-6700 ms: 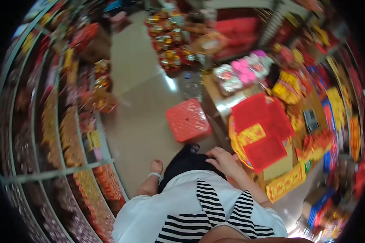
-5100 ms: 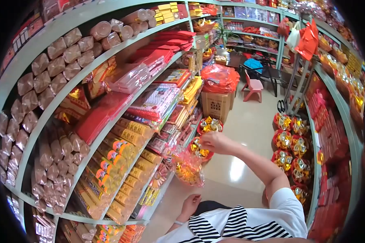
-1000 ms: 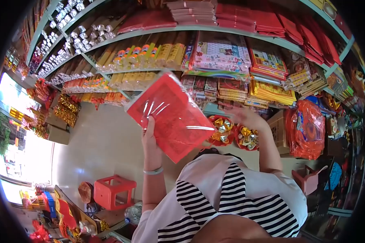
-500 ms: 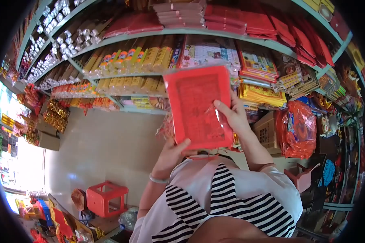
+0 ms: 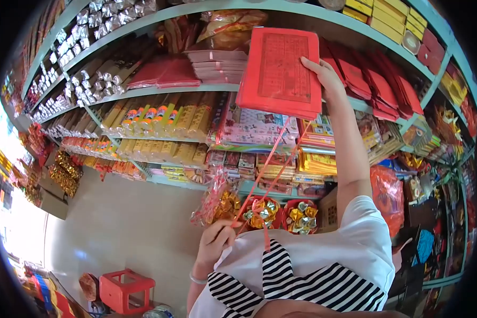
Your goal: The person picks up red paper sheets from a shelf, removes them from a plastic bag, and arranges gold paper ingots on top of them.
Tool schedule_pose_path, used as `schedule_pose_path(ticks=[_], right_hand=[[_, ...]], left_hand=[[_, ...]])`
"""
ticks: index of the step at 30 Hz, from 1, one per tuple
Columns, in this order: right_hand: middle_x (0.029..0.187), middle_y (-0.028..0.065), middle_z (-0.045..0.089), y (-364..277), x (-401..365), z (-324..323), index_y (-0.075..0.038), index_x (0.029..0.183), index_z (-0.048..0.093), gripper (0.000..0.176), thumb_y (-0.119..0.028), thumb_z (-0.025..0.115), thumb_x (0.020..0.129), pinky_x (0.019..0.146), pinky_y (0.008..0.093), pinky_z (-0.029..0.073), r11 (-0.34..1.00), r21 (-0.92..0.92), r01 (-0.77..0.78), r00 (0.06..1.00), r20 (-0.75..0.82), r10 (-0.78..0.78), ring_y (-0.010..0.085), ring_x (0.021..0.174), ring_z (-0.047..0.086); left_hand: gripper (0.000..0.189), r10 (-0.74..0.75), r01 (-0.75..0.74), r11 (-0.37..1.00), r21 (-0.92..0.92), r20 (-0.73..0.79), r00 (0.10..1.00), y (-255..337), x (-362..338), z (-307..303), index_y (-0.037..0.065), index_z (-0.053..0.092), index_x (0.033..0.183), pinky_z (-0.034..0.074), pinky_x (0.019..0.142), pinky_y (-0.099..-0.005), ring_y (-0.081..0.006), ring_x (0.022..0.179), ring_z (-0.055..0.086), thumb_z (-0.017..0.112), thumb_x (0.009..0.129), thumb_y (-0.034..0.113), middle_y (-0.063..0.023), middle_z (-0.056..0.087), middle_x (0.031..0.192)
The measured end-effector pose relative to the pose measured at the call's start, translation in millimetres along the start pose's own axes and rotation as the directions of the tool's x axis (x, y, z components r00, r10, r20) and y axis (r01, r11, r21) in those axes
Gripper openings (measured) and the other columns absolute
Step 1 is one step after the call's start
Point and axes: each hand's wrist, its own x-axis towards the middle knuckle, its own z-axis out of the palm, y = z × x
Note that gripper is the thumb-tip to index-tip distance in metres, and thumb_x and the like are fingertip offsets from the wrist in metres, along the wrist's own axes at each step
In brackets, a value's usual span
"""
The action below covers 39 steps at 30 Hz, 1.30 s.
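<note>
High up at the shelf, my right hand [image 5: 326,79] grips a red printed packet [image 5: 285,69] by its right edge, thumb on its face. The packet is in front of the red stacks on the upper shelf. Low and nearer my body, my left hand [image 5: 217,239] is closed around a thin red ribbon [image 5: 259,177], which stretches up toward the packet's lower edge. Whether the ribbon is tied to the packet cannot be made out.
Shelves [image 5: 164,90] hold yellow packages, silver-tipped bundles and red stacks [image 5: 350,71]. Gold flower ornaments [image 5: 302,216] sit below them. A red stool [image 5: 126,291] stands at lower left, and a red plastic-wrapped bundle [image 5: 387,196] is at right.
My right hand has raised the packet up toward the upper shelf. My left hand has come off the packet and moved lower, now with the ribbon drawn out. The view has tilted upward.
</note>
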Motion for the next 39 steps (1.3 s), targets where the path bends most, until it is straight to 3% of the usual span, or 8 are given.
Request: schedule_pose_path(ticks=[6, 8, 14, 24, 28, 33, 35, 39], right_hand=[[0.087, 0.0126, 0.069, -21, 58, -20, 0.006, 0.104, 0.061, 0.029, -0.017, 0.067, 0.088, 0.055, 0.0239, 0.052, 0.993, -0.119, -0.003, 1.000, -0.003, 0.003, 0.0151, 0.063, 0.065], [0.084, 0.0129, 0.069, -21, 85, -31, 0.006, 0.102, 0.062, 0.028, -0.017, 0.067, 0.088, 0.055, 0.0243, 0.052, 0.991, -0.115, -0.064, 0.998, -0.027, 0.061, 0.0159, 0.062, 0.065], [0.079, 0.0136, 0.069, 9, 156, -36, 0.007, 0.096, 0.064, 0.027, -0.018, 0.067, 0.088, 0.053, 0.0267, 0.052, 0.993, -0.100, -0.059, 0.993, -0.103, 0.048, 0.0187, 0.059, 0.064], [0.078, 0.0122, 0.069, 55, 202, -34, 0.010, 0.093, 0.064, 0.036, -0.025, 0.065, 0.089, 0.057, 0.0309, 0.053, 0.860, -0.486, -0.154, 0.988, -0.051, 0.148, 0.0252, 0.060, 0.064], [0.091, 0.0195, 0.069, 37, 192, -17, 0.011, 0.102, 0.063, 0.046, -0.033, 0.062, 0.090, 0.072, 0.0350, 0.054, 0.017, -1.000, 0.025, 0.997, 0.024, -0.069, 0.0317, 0.079, 0.067], [0.109, 0.0256, 0.065, 44, 167, -9, 0.007, 0.116, 0.060, 0.054, -0.040, 0.059, 0.090, 0.088, 0.0388, 0.051, -0.237, -0.908, 0.346, 0.781, 0.418, -0.463, 0.0369, 0.102, 0.062], [0.129, 0.0225, 0.056, 17, 117, 15, 0.004, 0.123, 0.058, 0.052, -0.039, 0.057, 0.093, 0.095, 0.0371, 0.045, 0.097, -0.785, 0.611, 0.784, 0.584, -0.211, 0.0338, 0.115, 0.057], [0.129, 0.0174, 0.057, 24, 95, 22, 0.002, 0.127, 0.056, 0.055, -0.038, 0.060, 0.090, 0.097, 0.0385, 0.045, 0.106, -0.679, 0.727, 0.679, 0.733, 0.039, 0.0349, 0.112, 0.057]], left_hand=[[0.015, 0.196, -0.185, 0.981, 0.064, -0.304, 0.932, 7, -25, -17, -0.001, 0.064, 0.094, 0.025, 0.048, -0.0183, -0.0054, 0.052, 0.035, 0.049, 0.093, 0.003, 0.0013, 0.047, 0.059], [0.016, 0.152, -0.226, 0.960, -0.167, -0.369, 0.917, -1, -30, -17, -0.001, 0.064, 0.091, 0.025, 0.047, -0.0180, -0.0048, 0.051, 0.033, 0.050, 0.095, 0.006, 0.0020, 0.046, 0.059], [0.016, 0.111, -0.205, 0.959, -0.195, -0.409, 0.906, -30, -17, -8, 0.002, 0.063, 0.092, 0.023, 0.045, -0.0182, -0.0032, 0.050, 0.031, 0.052, 0.098, 0.011, 0.0039, 0.045, 0.059], [0.016, 0.047, -0.206, 0.932, -0.297, -0.468, 0.883, -38, -5, 8, -0.001, 0.064, 0.094, 0.023, 0.047, -0.0172, -0.0038, 0.051, 0.032, 0.052, 0.098, 0.008, 0.0027, 0.046, 0.060], [0.016, 0.045, -0.160, 0.961, -0.225, -0.442, 0.896, -30, 0, 12, 0.002, 0.063, 0.094, 0.021, 0.044, -0.0176, -0.0021, 0.049, 0.031, 0.051, 0.099, 0.011, 0.0043, 0.045, 0.059], [0.016, 0.023, -0.147, 0.959, -0.242, -0.453, 0.891, -32, 4, 19, 0.002, 0.063, 0.095, 0.021, 0.044, -0.0177, -0.0021, 0.050, 0.030, 0.050, 0.099, 0.011, 0.0047, 0.044, 0.059], [0.016, 0.031, -0.171, 0.945, -0.277, -0.446, 0.894, -36, 7, 17, 0.001, 0.063, 0.096, 0.021, 0.045, -0.0175, -0.0025, 0.050, 0.030, 0.051, 0.099, 0.010, 0.0042, 0.044, 0.059], [0.017, 0.031, -0.183, 0.919, -0.349, -0.400, 0.916, -41, 5, 13, -0.002, 0.065, 0.098, 0.022, 0.046, -0.0170, -0.0035, 0.050, 0.030, 0.051, 0.098, 0.008, 0.0028, 0.046, 0.059]])
